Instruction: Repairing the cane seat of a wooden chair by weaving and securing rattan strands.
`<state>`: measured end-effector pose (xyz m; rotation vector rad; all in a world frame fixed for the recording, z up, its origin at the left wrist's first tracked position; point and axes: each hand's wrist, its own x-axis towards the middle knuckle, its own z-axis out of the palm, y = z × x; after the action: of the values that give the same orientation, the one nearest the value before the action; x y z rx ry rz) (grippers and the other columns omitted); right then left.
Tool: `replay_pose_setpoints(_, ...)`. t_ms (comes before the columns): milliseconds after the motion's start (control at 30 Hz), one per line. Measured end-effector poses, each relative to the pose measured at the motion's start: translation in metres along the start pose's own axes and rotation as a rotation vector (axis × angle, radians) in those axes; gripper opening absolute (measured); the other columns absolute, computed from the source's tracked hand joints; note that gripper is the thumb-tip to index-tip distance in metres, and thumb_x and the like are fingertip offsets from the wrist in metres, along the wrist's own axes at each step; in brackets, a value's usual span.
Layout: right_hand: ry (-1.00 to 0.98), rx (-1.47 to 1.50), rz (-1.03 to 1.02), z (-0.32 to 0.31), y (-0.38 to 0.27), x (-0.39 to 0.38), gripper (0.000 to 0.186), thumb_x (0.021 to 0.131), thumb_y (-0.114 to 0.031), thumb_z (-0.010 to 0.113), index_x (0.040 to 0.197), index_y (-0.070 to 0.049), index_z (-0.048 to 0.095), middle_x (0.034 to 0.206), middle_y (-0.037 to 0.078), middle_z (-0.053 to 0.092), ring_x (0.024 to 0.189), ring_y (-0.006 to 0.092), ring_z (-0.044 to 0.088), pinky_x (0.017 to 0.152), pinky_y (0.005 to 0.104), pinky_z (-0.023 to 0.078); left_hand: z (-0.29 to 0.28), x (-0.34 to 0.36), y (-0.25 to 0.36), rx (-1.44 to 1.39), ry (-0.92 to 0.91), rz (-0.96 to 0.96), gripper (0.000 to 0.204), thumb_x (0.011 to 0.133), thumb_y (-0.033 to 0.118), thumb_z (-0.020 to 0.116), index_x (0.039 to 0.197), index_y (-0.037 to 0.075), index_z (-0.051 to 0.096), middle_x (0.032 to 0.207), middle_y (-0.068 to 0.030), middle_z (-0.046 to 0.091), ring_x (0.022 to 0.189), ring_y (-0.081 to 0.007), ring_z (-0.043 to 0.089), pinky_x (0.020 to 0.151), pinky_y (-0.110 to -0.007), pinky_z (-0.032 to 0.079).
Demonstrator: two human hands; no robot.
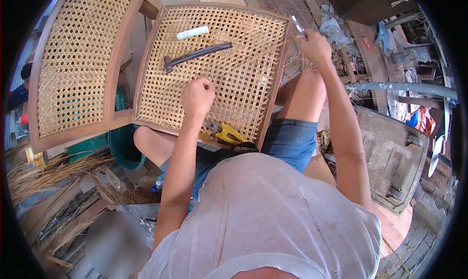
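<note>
"Just beyond the pale cloth shirt [282, 201] and the blue denim shorts [291, 141], what lies nearest?"

"Yellow-handled metal pliers [226, 132]. They rest at the near edge of the square seat of open-woven tan cane [243, 91], which faces up in its brown wooden frame at the person's lap. Left of that edge, a round dark-green bucket [126, 150] stands lower down, near the knee."

"And the 2 hands?"

"The left hand [198, 97] is clenched above the middle of the weave, thumb against fingers. I cannot tell whether it pinches a strand. The right hand [316, 48] is farther out, past the seat's right edge, its fingers grasping a slim, pale, stick-like tool [298, 24]. I can't make out its kind."

"What sits farther up the seat?"

"A dark hammer [200, 54], lying slantwise with its head to the left, and past it a short white cylinder [192, 33]. Those 2 are apart."

"Around it?"

"On the left, the wood-framed cane backrest [80, 69] joins the seat. Beyond the right hand, a crumpled clear plastic bag [334, 30] lies among scraps."
</note>
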<state>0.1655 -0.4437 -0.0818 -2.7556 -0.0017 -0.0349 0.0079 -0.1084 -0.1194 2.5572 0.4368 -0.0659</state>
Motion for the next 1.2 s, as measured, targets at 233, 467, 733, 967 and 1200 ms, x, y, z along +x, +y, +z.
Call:
replay_pose_setpoints(233,-0.064,-0.106,0.037,-0.021,0.037,0.033,0.038,0.093,-0.043,0.066,0.108,-0.009,0.072,0.109,0.020,0.074,0.109,0.0406,0.068,0.092,0.0516,0.052,-0.002,-0.001,0.003,0.100,-0.027,0.088,0.007,0.084,0.010,0.072,0.088,0.011,0.077,0.085,-0.0115,0.077,0.077,-0.0228,0.074,0.072,-0.035,0.057)
replay_pose_setpoints(467,0.092,0.044,-0.004,-0.071,0.009,0.021,0.043,0.092,-0.048,0.067,0.109,-0.009,0.072,0.094,0.018,0.075,0.092,0.0382,0.071,0.082,0.0474,0.054,-0.003,0.052,0.056,-0.196,-0.257,0.363,0.028,0.100,0.027,0.063,0.115,0.008,0.076,0.111,-0.0115,0.076,0.108,-0.0225,0.070,0.097,-0.035,0.054)
replay_pose_setpoints(733,-0.009,0.100,-0.386,-0.042,-0.071,-0.049,0.043,0.099,-0.050,0.056,0.118,-0.014,0.070,0.092,0.017,0.075,0.091,0.0359,0.073,0.082,0.0494,0.057,-0.105,0.076,0.085,-1.024,-0.042,0.383,0.032,0.099,0.036,0.069,0.114,0.010,0.079,0.103,-0.0007,0.078,0.088,-0.0097,0.066,0.072,-0.029,0.051)
replay_pose_setpoints(967,-0.372,-0.208,-0.542,0.050,-0.129,-0.097,0.022,0.098,-0.021,0.055,0.098,-0.006,0.070,0.090,0.015,0.075,0.079,0.0329,0.075,0.069,0.0455,0.060,-0.072,0.044,0.017,-0.083,-0.099,0.176,0.024,0.093,0.040,0.072,0.102,0.020,0.082,0.086,-0.0006,0.077,0.072,-0.0123,0.069,0.066,-0.031,0.052)
replay_pose_setpoints(1200,-0.450,-0.279,-0.553,0.050,-0.151,-0.095,0.016,0.089,-0.013,0.059,0.090,-0.006,0.073,0.089,0.017,0.075,0.083,0.0335,0.076,0.071,0.0445,0.061,-0.045,0.035,0.002,0.105,-0.167,0.037,0.024,0.087,0.043,0.073,0.095,0.022,0.082,0.083,-0.0053,0.077,0.078,-0.0224,0.074,0.067,-0.037,0.056)
